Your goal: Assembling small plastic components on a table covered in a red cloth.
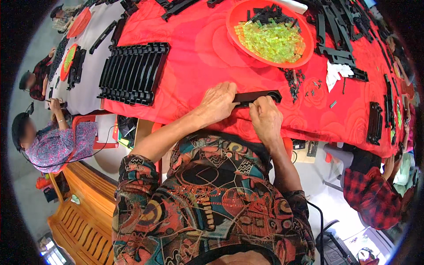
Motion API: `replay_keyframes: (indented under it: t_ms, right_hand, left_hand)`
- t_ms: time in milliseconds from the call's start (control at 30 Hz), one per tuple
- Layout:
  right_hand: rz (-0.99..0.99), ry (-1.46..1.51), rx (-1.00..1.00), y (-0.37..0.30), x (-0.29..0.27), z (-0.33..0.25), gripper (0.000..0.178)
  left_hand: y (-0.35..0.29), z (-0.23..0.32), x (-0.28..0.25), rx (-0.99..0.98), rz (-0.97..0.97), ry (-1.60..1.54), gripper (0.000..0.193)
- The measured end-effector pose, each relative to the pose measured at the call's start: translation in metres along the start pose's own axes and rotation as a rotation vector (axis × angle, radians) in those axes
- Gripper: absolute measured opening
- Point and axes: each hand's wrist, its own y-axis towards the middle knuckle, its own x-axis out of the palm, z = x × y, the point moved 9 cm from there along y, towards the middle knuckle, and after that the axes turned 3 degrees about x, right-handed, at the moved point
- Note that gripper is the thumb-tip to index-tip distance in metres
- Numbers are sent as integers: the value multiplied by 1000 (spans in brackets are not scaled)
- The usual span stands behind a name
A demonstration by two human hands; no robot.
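A long, dark plastic strip-shaped piece (255, 96) with a curved right end is held level just above the near edge of the red-clothed table. My left hand (218, 102) is closed on its left end, fingers bent and thumb side toward the strip. Nearer its right end, my right hand (267, 115) grips the near side with curled fingers. Whether a small part sits under the right fingertips cannot be made out. Beyond my hands, an orange-red basin (306, 49) holds many yellow-green translucent small parts (271, 42) and black small parts (276, 14).
A row of black strips (132, 73) lies to the left on the red cloth (194, 57). Loose black bits (293, 84), a white tissue (338, 74) and piled black strips (335, 35) lie right. Other people sit left (62, 143) and right (371, 194). A wooden bench (84, 221) stands lower left.
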Motion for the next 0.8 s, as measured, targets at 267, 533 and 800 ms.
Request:
replay_keyframes:
  t_ms: [267,533,800]
  right_hand:
    - [38,22,-13,-2,-7,0,14]
    - [34,10,28,-1,-7,3,14]
    - [13,24,83,2,-4,8,15]
  left_hand:
    - [-5,1,-1,-65,52,-102,22]
    - [-6,-6,3,-157,21,-177,23]
    - [-3,-7,3,-157,1,-171,23]
